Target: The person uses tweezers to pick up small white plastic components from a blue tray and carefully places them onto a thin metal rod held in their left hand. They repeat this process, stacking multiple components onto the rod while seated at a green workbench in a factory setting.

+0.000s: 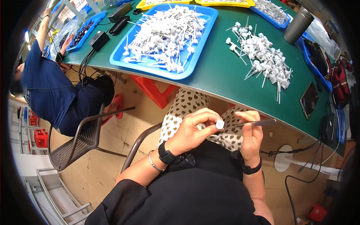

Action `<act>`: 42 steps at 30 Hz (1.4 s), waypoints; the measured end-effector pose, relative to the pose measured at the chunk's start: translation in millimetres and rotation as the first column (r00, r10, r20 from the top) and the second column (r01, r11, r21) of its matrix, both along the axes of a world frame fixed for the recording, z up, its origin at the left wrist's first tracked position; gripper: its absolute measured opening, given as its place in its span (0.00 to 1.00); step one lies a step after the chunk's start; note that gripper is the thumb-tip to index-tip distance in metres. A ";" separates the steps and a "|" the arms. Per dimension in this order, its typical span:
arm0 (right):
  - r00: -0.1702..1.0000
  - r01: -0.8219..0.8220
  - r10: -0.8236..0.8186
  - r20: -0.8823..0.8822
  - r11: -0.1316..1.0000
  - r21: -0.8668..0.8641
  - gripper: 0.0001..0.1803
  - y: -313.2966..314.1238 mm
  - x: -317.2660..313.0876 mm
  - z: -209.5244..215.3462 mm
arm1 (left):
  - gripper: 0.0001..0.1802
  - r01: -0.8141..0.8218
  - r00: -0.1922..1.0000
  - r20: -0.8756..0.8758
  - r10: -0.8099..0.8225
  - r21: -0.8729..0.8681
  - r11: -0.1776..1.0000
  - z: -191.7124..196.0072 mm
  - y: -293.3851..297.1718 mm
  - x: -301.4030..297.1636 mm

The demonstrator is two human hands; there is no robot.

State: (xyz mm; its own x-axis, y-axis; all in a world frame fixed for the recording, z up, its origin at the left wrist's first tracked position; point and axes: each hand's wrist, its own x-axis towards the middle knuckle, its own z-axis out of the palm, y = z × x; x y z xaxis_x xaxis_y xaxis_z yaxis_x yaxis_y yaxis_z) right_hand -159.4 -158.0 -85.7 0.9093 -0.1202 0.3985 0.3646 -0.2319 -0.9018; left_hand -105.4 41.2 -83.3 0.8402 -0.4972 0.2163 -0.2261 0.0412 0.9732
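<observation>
Over my lap, my left hand (191,130) pinches a small white plastic part (220,124) between thumb and forefinger, its square end turned up. My right hand (250,138) is closed on dark tweezers (265,122), whose thin tip points left toward that part. Whether the tip touches it I cannot tell. Ahead of my hands, a blue tray (205,45) holds a heap of white parts with thin stems (165,35). A loose pile of similar white parts (268,62) lies on the green table (221,75) to the right.
A phone (309,100) and a dark grey tumbler (299,25) stand or lie at the table's right. Black adapters (99,40) with cables sit at the left edge. A co-worker in dark blue (52,84) sits at left beside a chair (80,146). Cables (288,180) trail at right.
</observation>
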 end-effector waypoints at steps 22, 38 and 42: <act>0.987 -0.109 0.107 0.116 0.994 0.007 0.07 10.6 -3.6 6.8 | 0.06 -0.042 0.992 -0.115 0.041 -0.005 0.999 -6.1 3.5 -3.2; 0.999 0.003 0.011 0.047 0.960 -0.281 0.05 19.8 1.4 10.5 | 0.09 -0.128 0.963 0.249 0.105 0.077 0.989 -9.4 -4.8 -7.3; 0.989 0.040 0.026 0.147 0.904 -0.426 0.07 21.7 5.2 11.3 | 0.08 -0.161 0.961 0.243 0.136 0.087 0.983 -12.0 -6.4 -7.4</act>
